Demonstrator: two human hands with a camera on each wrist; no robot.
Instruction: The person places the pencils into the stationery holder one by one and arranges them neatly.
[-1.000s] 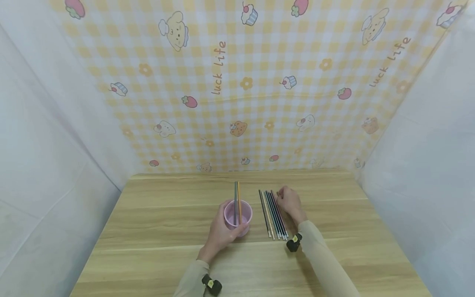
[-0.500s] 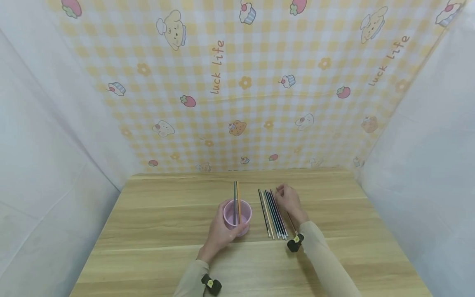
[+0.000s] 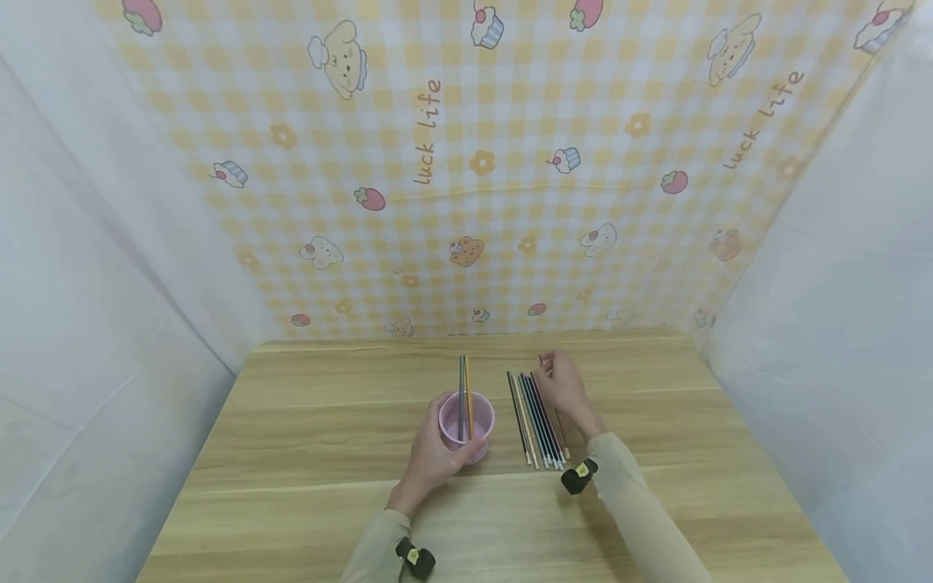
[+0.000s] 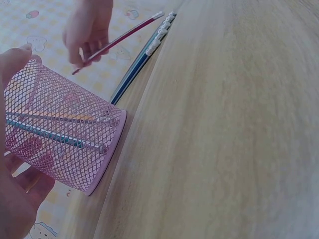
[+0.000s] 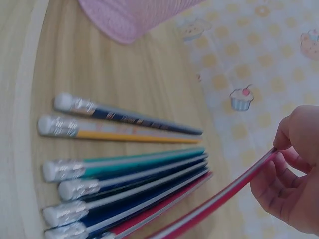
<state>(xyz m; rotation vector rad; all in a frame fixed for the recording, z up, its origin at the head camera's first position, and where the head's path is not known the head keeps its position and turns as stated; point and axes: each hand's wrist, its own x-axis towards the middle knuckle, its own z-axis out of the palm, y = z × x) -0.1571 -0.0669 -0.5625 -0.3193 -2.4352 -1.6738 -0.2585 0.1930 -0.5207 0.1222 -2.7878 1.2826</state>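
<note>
My left hand grips a pink mesh pencil cup around its side, fingers on one side and thumb on the other. Inside the cup lean a yellow pencil and a teal pencil. My right hand pinches a red pencil near its unerasered end between thumb and fingertips. That pencil slants up off the table, its white eraser end toward my body. Beside it lies a row of pencils with white erasers: a navy one, a yellow one, a teal one and several darker ones.
Everything rests on a wood-grain table. A yellow checked cloth with cartoon prints rises behind its far edge. White sheets hang at the left and right.
My right hand has lifted the red pencil beside the row and shifted slightly up and left with it. The left hand and cup have stayed in place.
</note>
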